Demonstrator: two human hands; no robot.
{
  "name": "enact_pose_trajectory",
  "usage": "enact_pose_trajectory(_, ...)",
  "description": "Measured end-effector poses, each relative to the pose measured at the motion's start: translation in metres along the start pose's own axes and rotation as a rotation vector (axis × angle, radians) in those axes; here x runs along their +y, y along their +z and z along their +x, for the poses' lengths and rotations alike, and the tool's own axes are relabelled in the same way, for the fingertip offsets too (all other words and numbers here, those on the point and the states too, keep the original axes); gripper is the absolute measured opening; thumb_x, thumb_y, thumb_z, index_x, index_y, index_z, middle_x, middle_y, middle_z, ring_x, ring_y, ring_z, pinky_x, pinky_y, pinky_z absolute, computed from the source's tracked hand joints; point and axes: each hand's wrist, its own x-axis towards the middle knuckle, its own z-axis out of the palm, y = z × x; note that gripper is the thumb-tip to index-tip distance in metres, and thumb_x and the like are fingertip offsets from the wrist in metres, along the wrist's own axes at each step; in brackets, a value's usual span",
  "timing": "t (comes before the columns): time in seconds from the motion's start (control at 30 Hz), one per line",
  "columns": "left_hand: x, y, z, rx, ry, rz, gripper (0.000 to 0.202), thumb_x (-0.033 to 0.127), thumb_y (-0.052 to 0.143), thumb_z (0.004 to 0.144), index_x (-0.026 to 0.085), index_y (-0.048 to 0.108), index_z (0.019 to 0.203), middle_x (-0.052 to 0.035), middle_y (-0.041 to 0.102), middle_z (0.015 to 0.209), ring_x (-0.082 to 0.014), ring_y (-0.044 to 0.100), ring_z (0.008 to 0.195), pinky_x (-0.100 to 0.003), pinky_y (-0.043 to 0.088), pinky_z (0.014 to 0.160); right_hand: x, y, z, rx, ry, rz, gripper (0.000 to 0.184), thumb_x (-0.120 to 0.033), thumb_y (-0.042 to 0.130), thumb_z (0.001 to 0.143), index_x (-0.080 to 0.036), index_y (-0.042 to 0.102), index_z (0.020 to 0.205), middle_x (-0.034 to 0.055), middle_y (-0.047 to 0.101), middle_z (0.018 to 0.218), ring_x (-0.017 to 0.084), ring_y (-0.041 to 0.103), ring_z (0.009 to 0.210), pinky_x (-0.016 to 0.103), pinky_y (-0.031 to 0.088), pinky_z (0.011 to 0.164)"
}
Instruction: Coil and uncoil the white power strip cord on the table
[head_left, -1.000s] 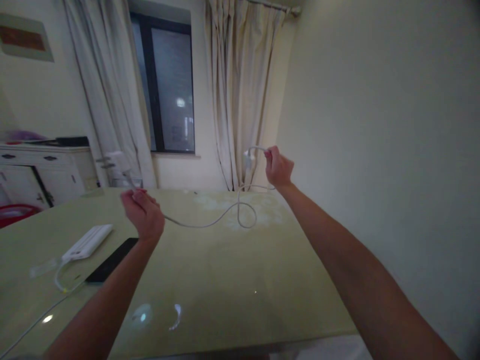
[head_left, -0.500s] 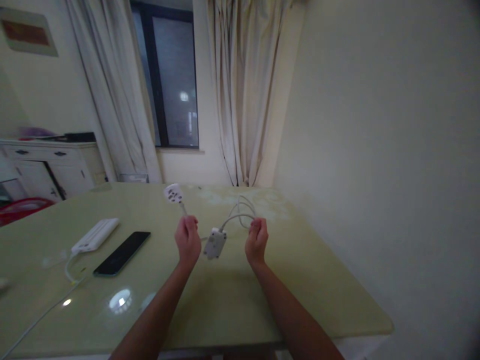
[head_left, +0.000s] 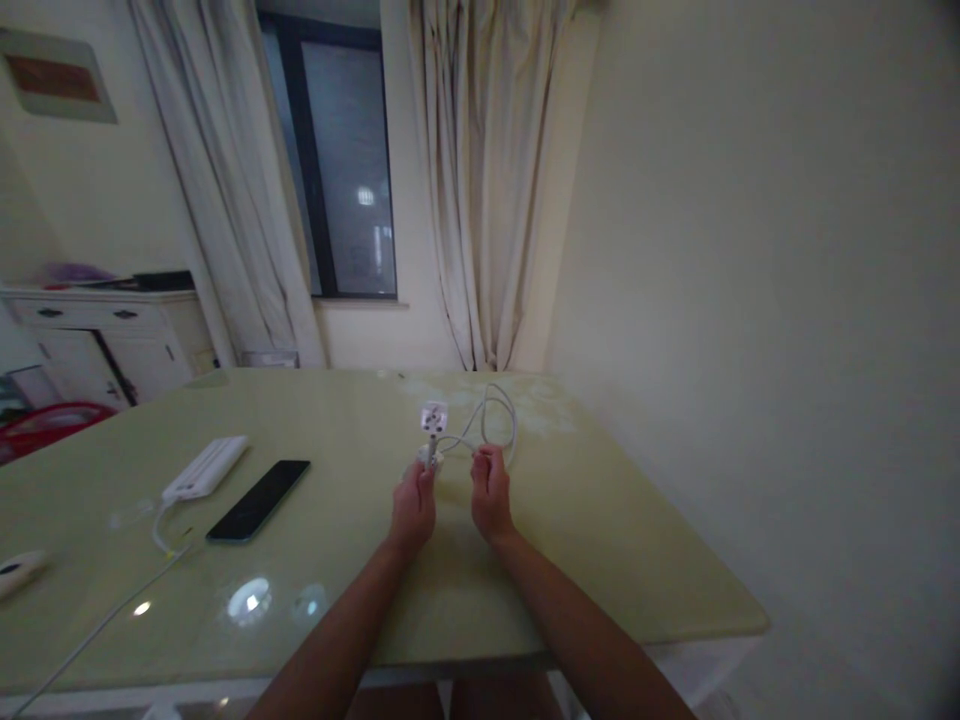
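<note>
My left hand point(head_left: 412, 508) and my right hand point(head_left: 490, 492) are close together over the middle of the pale green table point(head_left: 360, 560), both closed on a white cable point(head_left: 495, 420). A white plug point(head_left: 433, 416) stands up just above my left hand, with a second white piece point(head_left: 430, 458) at my left fingertips. The cable loops away behind my right hand toward the far table edge.
A white power bank point(head_left: 206, 468) with a short cable and a black phone point(head_left: 259, 500) lie on the left half of the table. A white object point(head_left: 19, 572) sits at the far left edge. A white cabinet point(head_left: 112, 340), curtains and a dark window stand behind; a wall runs along the right.
My hands came down from apart and raised to low and close together over the table. The cable is gathered between them, and the plug now stands above my left hand.
</note>
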Motion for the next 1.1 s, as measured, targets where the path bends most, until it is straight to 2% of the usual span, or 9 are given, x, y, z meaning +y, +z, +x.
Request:
enact_pose_trajectory(0.1,-0.003,0.004,-0.002,-0.066,0.059,-0.007,0.031,0.042,0.035,0.097,0.023,0.052,0.078,-0.0025,0.052,0.06,-0.0177,0.049,0.056,-0.03,0.035,0.056,0.001,0.001,0.0,-0.053,-0.002,-0.021,0.027,-0.047,0.04,0.101,-0.024,0.052,0.096,-0.005,0.048,0.066,0.014,0.044,0.056,0.025,0.031,0.055)
enact_pose_trajectory(0.27,-0.001,0.006,-0.002,-0.062,0.036,-0.031,0.037,0.048,0.032,0.098,0.022,0.05,0.078,0.0006,0.049,0.06,-0.0159,0.047,0.054,-0.027,0.034,0.055,-0.002,0.0,0.002,-0.168,-0.046,-0.075,0.035,-0.049,0.038,0.102,-0.021,0.054,0.087,-0.0034,0.05,0.067,0.013,0.046,0.059,0.024,0.033,0.059)
enact_pose_trajectory(0.37,0.0,0.001,0.005,0.078,-0.039,-0.07,0.035,0.047,0.035,0.098,0.021,0.05,0.079,0.0014,0.049,0.061,-0.0154,0.046,0.055,-0.027,0.034,0.055,-0.001,-0.002,0.003,-0.207,-0.066,-0.092,0.037,-0.048,0.037,0.103,-0.021,0.055,0.084,-0.003,0.051,0.065,0.012,0.045,0.057,0.024,0.032,0.058)
enact_pose_trajectory(0.5,-0.012,-0.021,0.026,0.339,-0.154,-0.057,0.034,0.042,0.029,0.102,0.02,0.052,0.091,0.0026,0.045,0.066,-0.0154,0.045,0.058,-0.026,0.034,0.057,0.002,-0.01,0.008,-0.026,-0.097,-0.099,0.036,-0.046,0.035,0.103,-0.021,0.052,0.084,-0.0023,0.051,0.067,0.012,0.045,0.057,0.024,0.033,0.058)
enact_pose_trajectory(0.6,-0.034,-0.04,0.044,0.447,-0.238,0.066,0.037,0.038,0.028,0.102,0.019,0.058,0.109,0.0011,0.048,0.071,-0.0165,0.047,0.063,-0.028,0.035,0.061,0.001,-0.018,0.014,0.079,-0.132,-0.121,0.035,-0.046,0.033,0.104,-0.021,0.05,0.084,-0.0019,0.051,0.068,0.013,0.045,0.058,0.024,0.034,0.059)
enact_pose_trajectory(0.7,-0.056,-0.052,0.055,0.424,-0.289,0.18,0.042,0.033,0.028,0.101,0.016,0.059,0.122,-0.0048,0.057,0.082,-0.0203,0.055,0.076,-0.032,0.043,0.073,-0.002,-0.022,0.016,0.119,-0.165,-0.139,0.034,-0.045,0.034,0.104,-0.022,0.05,0.084,-0.0022,0.051,0.067,0.013,0.045,0.058,0.024,0.035,0.058)
enact_pose_trajectory(0.8,-0.07,-0.054,0.058,0.355,-0.296,0.323,0.047,0.029,0.03,0.1,0.011,0.054,0.136,-0.0148,0.062,0.105,-0.0264,0.058,0.101,-0.041,0.046,0.091,-0.004,-0.024,0.016,0.152,-0.197,-0.142,0.033,-0.043,0.034,0.104,-0.022,0.05,0.084,-0.0029,0.049,0.066,0.013,0.045,0.057,0.024,0.035,0.057)
enact_pose_trajectory(0.97,-0.076,-0.05,0.05,0.244,-0.352,0.633,0.053,0.031,0.04,0.098,0.008,0.047,0.145,-0.028,0.046,0.142,-0.0405,0.043,0.131,-0.058,0.041,0.102,-0.006,-0.028,0.016,0.145,-0.365,-0.194,0.034,-0.041,0.034,0.105,-0.021,0.05,0.082,-0.0018,0.05,0.067,0.013,0.047,0.059,0.024,0.037,0.06)
enact_pose_trajectory(1.1,-0.063,-0.049,0.046,0.227,-0.294,0.594,0.05,0.032,0.042,0.097,0.008,0.054,0.139,-0.0275,0.033,0.156,-0.0441,0.026,0.145,-0.065,0.028,0.111,-0.009,-0.032,0.018,0.173,-0.432,-0.21,0.034,-0.038,0.035,0.106,-0.021,0.052,0.082,-0.0006,0.052,0.069,0.014,0.05,0.062,0.024,0.039,0.061)
